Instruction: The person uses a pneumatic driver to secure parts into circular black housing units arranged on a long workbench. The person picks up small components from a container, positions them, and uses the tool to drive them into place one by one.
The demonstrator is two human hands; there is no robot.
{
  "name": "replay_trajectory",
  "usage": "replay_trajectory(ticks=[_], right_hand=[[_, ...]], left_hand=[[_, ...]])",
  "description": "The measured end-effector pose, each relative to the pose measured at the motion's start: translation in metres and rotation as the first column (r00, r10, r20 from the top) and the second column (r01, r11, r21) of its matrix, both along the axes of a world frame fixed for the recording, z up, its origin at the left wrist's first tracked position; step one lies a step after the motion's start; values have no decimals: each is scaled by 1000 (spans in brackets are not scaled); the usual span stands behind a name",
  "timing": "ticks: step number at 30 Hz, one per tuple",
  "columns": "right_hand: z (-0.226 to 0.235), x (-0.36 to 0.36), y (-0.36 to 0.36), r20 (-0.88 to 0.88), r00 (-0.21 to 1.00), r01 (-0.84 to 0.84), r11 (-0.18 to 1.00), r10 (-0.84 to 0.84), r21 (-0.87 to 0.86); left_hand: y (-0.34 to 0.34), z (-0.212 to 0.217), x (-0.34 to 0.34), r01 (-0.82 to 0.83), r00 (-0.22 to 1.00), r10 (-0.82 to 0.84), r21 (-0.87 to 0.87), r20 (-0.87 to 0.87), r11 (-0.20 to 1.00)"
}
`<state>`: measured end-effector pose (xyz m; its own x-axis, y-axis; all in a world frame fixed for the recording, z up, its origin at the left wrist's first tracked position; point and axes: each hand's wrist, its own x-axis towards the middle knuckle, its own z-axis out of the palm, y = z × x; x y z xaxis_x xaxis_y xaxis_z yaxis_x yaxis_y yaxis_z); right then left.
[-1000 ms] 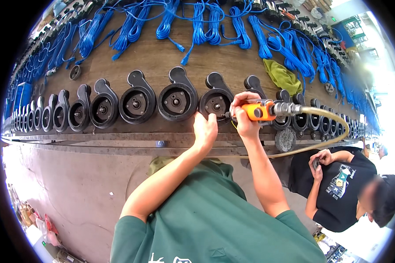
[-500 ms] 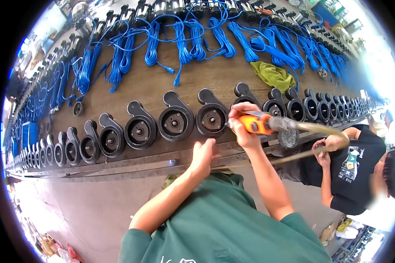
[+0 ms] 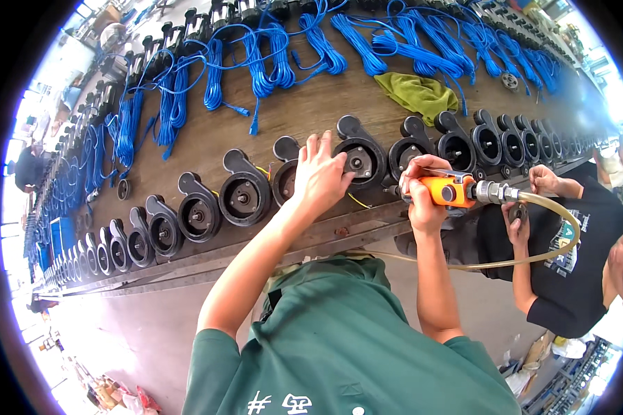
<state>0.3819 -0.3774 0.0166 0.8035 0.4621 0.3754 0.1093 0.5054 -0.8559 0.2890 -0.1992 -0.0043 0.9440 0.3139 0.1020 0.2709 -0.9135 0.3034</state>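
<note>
Orange pneumatic driver (image 3: 447, 191) clenched in right hand (image 3: 422, 196) near surface (image 3: 313, 112) edge; left hand (image 3: 320, 176) spread open against black housing (image 3: 360, 163), room beyond.

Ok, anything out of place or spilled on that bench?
One oddity: a crumpled green cloth lies between the blue cable bundles and the row of black housings, looking stray among sorted parts. I see no spill.
</note>
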Motion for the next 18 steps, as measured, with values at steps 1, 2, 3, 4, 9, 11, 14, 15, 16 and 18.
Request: replay_trajectory(ticks=[1,2,3,4,9,11,14,15,16,18], right_hand=[[-1,4,0,-7,1000,-3,1000,3,-4],[-2,10,0,8,1000,7,1000,-7,-13],[-1,13,0,-25,1000,-10,1000,10,6],[1,16,1,-58,998,-27,999,29,26],[-3,37,8,-84,993,-76,996,80,40],[-5,44,14,-98,990,-101,994,106,50],[-5,51,23,-117,985,-126,991,130,45],[-5,53,26,-118,984,-131,991,133,24],[-5,55,29,-120,984,-135,991,134,3],[-6,59,33,-128,979,-160,987,156,-19]], left_hand=[[1,-6,4,-1,1000,1,-33,-8,999],[0,-9,6,-8,1000,8,-17,30,1000],[0,-12,9,-17,997,17,0,69,1000],[0,-13,10,-28,994,26,17,107,999],[-12,-7,6,-127,987,129,-29,95,992],[-15,-4,10,-135,986,136,-17,94,991],[-16,3,15,-138,987,139,-9,81,990],[-17,8,17,-130,989,129,1,70,992],[-18,10,19,-120,991,119,12,59,993],[-22,4,21,-156,988,156,9,-2,988]])
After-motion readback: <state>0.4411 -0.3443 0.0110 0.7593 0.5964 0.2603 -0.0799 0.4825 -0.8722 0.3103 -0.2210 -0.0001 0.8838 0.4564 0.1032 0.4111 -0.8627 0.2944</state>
